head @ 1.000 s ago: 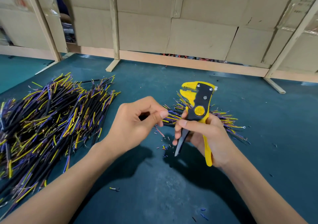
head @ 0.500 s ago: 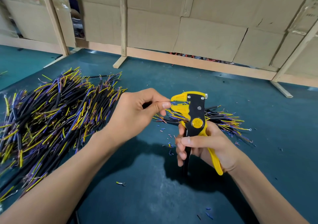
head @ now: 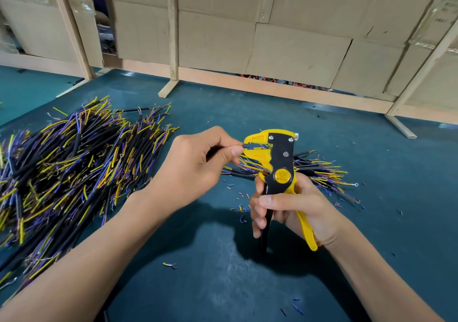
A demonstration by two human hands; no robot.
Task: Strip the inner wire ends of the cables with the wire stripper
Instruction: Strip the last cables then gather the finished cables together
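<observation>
Head view. The right hand is gripping the wire stripper with its fingers curled round both handles, black handle under the fingers, yellow handle against the palm. The stripper is standing upright above the blue-green table, head uppermost and its yellow jaws facing the left hand.

The left hand is pinching a black cable between thumb and forefinger, just beside the stripper's jaws. The cable's inner wire ends are sitting between the jaws; whether the jaws are fully biting on them I cannot tell.

Behind the stripper, a small heap of cables is lying on the table, yellow and purple ends fanning away from the stripper on its right-hand side. Well to the other side of the stripper, beyond the left forearm, a large heap of cables is lying on the table.

Short snippets of insulation are lying scattered on the table just below and beside the stripper. A single ring terminal is lying on the table, nearer the camera than the stripper. A cardboard wall is standing beyond the stripper along the table's far edge.
</observation>
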